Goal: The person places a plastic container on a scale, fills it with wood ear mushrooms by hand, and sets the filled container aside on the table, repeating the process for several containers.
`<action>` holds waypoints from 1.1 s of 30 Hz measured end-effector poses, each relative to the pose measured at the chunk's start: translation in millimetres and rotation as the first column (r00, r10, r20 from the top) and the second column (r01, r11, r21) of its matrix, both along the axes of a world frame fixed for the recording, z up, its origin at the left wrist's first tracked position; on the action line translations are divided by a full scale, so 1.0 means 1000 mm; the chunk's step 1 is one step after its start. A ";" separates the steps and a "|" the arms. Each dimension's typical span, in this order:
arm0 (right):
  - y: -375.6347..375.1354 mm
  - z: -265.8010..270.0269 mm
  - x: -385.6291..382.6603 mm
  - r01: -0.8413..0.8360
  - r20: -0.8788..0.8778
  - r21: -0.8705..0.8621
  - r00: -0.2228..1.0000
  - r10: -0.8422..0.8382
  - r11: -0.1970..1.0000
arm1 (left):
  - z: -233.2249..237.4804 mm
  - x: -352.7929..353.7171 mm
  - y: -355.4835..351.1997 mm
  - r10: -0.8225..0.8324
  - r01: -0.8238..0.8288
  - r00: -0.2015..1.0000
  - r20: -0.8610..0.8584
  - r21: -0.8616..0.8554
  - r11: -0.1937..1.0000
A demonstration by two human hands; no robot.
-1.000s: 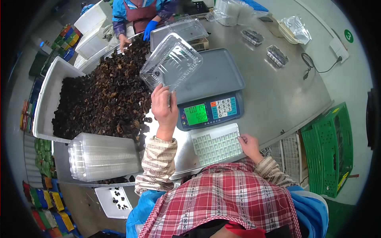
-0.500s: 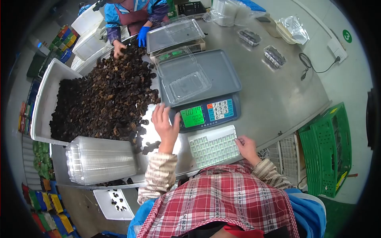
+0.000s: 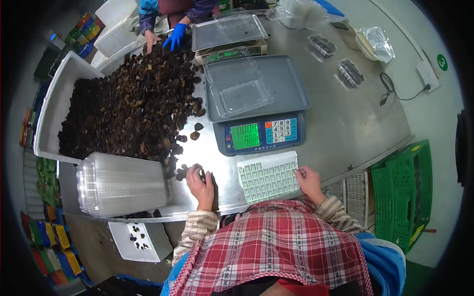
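My left hand (image 3: 200,188) is low over the steel table at the near edge of a heap of dark wood ear mushrooms (image 3: 138,103). Its fingers are bent together, with a dark mushroom piece (image 3: 201,173) at the tips; more loose pieces lie beside them. My right hand (image 3: 309,182) pinches the right edge of a sheet of small green-printed labels (image 3: 266,178), which lies flat before me. Beyond the sheet stands a digital scale (image 3: 289,98) with a lit green display. On its pan is an open clear plastic box (image 3: 244,97) with its lid folded back.
Stacked clear boxes (image 3: 123,185) stand at the left, beside a white foam bin (image 3: 47,116). Across the table a co-worker's blue-gloved hand (image 3: 176,37) touches the heap near a second scale (image 3: 229,37). Two packed boxes (image 3: 350,73) and green crates (image 3: 402,197) are rightward.
My left hand has come down from beside the scale to the loose mushrooms, its fingers closing. The display went from a negative reading to about 0.004. My right hand stays on the label sheet.
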State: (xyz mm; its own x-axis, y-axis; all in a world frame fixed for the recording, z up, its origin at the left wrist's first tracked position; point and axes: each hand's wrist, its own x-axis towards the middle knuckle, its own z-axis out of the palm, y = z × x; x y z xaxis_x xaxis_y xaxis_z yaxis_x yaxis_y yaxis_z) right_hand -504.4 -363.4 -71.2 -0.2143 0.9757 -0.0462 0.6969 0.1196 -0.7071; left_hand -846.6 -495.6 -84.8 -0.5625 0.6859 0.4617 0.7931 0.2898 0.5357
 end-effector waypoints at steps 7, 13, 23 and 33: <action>0.001 -0.002 0.001 0.006 -0.013 -0.031 1.000 -0.006 0.999 | -0.002 -0.001 0.001 0.024 -0.026 0.999 -0.031 -0.037 0.999; 0.001 -0.002 0.000 0.008 -0.017 -0.010 1.000 -0.008 1.000 | -0.002 0.000 0.001 0.029 -0.031 0.999 -0.046 -0.037 0.999; 0.001 0.001 -0.001 0.000 -0.040 0.018 0.999 0.001 1.000 | -0.002 0.000 0.002 0.036 -0.038 0.998 -0.046 -0.054 0.998; 0.002 0.004 -0.001 -0.041 0.022 0.048 0.999 0.040 0.998 | -0.004 0.001 0.003 0.061 -0.065 0.996 -0.059 -0.053 0.997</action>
State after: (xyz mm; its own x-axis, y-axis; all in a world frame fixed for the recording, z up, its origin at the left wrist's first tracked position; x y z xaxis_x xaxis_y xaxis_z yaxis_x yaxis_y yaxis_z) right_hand -505.5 -361.2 -67.0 -0.2536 0.9673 -0.0036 0.7051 0.1823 -0.6853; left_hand -846.0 -492.8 -88.6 -0.5790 0.6750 0.4573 0.8013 0.3678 0.4718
